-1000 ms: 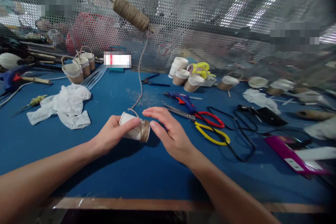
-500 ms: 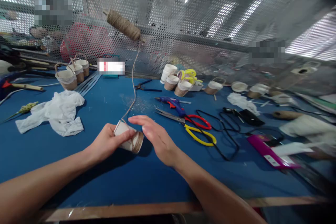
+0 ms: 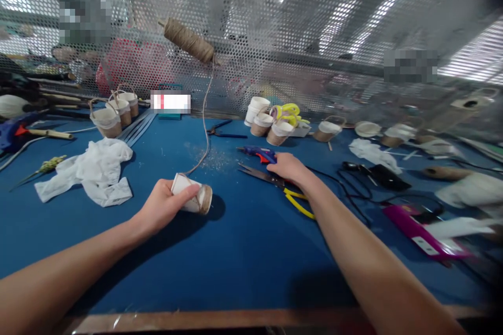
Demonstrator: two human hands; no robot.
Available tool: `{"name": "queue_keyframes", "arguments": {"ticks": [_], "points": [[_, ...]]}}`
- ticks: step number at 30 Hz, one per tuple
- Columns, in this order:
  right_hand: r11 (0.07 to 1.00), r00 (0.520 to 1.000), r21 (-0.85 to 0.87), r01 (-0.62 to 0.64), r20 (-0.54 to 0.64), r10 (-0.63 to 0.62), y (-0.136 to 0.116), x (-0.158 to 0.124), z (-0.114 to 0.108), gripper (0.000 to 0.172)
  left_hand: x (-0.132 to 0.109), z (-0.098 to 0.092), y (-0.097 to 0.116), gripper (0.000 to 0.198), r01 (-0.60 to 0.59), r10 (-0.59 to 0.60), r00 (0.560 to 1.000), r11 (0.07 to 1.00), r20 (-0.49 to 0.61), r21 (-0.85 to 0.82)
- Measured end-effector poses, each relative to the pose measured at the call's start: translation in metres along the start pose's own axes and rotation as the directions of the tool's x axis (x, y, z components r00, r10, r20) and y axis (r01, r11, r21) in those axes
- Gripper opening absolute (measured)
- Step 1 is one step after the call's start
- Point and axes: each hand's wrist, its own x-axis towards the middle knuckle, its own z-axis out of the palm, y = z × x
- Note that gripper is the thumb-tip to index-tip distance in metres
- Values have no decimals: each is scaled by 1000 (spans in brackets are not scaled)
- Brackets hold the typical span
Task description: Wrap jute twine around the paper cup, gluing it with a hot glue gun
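Observation:
My left hand [image 3: 167,201] is closed round a white paper cup [image 3: 182,183], which is tipped on its side above the table with my thumb across it. Brown twine is wound about the cup's right end. From the cup a loose strand of twine [image 3: 207,138] runs up to a spool [image 3: 188,41] on the mesh. Farther right, my right hand [image 3: 290,168] is closed on the handle of a blue hot glue gun [image 3: 253,152], which lies on the table; most of the handle is hidden. Scissors [image 3: 263,174] with yellow and red grips lie just below, partly covered by that forearm.
Twine-wrapped cups [image 3: 107,121] stand at the back left, and several more cups [image 3: 280,132] behind the glue gun. Pliers [image 3: 223,131] lie near the mesh. A crumpled white cloth [image 3: 94,172] is at left; a purple power strip [image 3: 416,230] and black cords lie right.
My right hand has left the cup, moved right and closed on the glue gun's handle. My left hand still holds the cup, now lying more level.

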Motion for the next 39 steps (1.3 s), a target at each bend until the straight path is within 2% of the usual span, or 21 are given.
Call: {"name": "queue_keyframes", "arguments": {"ticks": [4, 7, 10, 12, 15, 17, 20, 23, 26, 29, 39], "points": [[998, 997, 9, -55, 54, 54, 3, 7, 10, 26, 2, -1, -4, 31, -21, 21, 1000, 999, -2, 44], [993, 997, 108, -39, 68, 32, -4, -4, 7, 25, 2, 0, -5, 32, -27, 27, 1000, 998, -2, 48], [960, 996, 280, 28, 71, -50, -18, -32, -4, 24, 0, 1, -3, 30, -68, 67, 998, 994, 4, 82], [924, 986, 377, 58, 125, -113, -27, -56, -11, 18, -4, 2, -2, 28, -149, 149, 989, 979, 12, 139], [891, 940, 450, 59, 276, -201, -40, -93, -14, 19, -10, 2, -1, 30, -334, 336, 941, 900, 44, 279], [870, 909, 473, 141, 286, -303, -45, -113, -10, 19, -12, 1, 0, 33, -387, 394, 918, 860, 51, 333], [893, 904, 380, 239, 250, -348, -47, -131, -2, 20, -10, 1, 0, 32, -331, 341, 940, 889, 25, 317], [932, 918, 281, 227, 257, -301, -45, -138, 3, 21, -5, 1, -1, 30, -245, 252, 968, 932, 7, 268], [941, 899, 227, 250, 308, -313, -44, -140, 2, 19, -2, 0, -3, 31, -208, 210, 977, 941, 20, 268], [939, 878, 175, 295, 337, -339, -44, -141, 1, 22, -1, -1, -6, 31, -199, 198, 980, 932, 32, 303], [950, 880, 85, 300, 361, -310, -50, -144, -4, 30, 1, -2, -7, 32, -163, 172, 985, 934, 1, 317]]}}
